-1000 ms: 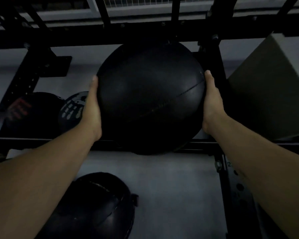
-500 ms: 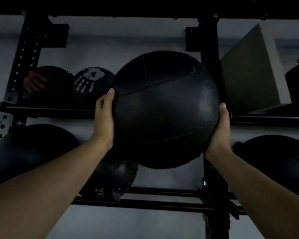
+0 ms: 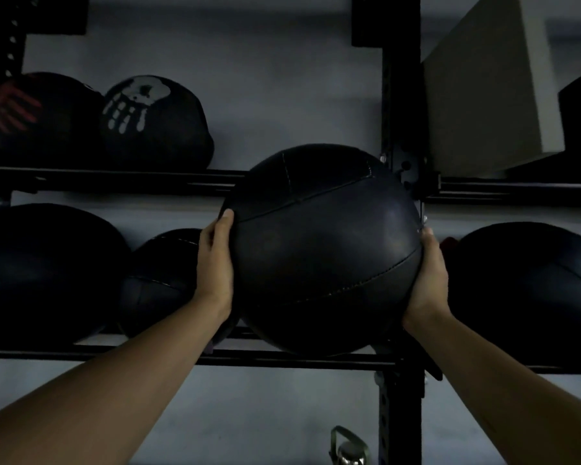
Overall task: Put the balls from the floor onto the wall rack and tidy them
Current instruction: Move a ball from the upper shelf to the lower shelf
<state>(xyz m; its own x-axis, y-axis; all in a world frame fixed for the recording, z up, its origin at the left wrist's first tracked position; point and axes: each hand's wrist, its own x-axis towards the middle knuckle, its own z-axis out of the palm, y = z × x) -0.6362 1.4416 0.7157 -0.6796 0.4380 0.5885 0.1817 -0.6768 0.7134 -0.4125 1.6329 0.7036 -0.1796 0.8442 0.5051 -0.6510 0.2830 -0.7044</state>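
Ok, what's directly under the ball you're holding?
The lower shelf rail runs just below the ball held by the left hand and right hand; whether they touch is hidden.

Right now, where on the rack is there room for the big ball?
Upper shelf: bare stretch between the handprint ball and the post. Lower shelf is crowded: balls on the left, and the held ball, gripped by the left hand and right hand, fills the gap before the post.

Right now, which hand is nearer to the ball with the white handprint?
Left. The left hand is below and right of the handprint ball; the right hand is beyond the held ball.
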